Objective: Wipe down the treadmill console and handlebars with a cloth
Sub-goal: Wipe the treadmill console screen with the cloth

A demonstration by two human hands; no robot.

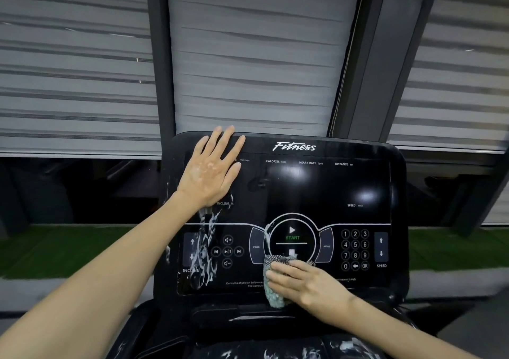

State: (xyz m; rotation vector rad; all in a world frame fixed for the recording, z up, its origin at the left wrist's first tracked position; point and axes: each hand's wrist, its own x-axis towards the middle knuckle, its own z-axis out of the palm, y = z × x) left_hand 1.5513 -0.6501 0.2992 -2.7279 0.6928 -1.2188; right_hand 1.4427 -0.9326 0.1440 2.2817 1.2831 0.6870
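The black treadmill console (pixel 316 188) fills the middle of the head view, its glossy panel marked "Fitness" with a START button and a number pad. My left hand (pixel 210 170) lies flat with straight fingers on the console's upper left corner. My right hand (pixel 305 280) presses a grey-green cloth (pixel 272 289) against the panel's lower middle, just below the START ring, fingers fairly straight over it. White foamy streaks (pixel 206 245) run down the panel's left side by the incline buttons. The handlebars are not clearly visible.
Grey slatted blinds (pixel 256 64) and dark window frames (pixel 161 55) stand behind the console. A strip of green turf (pixel 68 248) lies beyond on both sides. White smears mark the black tray (pixel 275 353) beneath the console.
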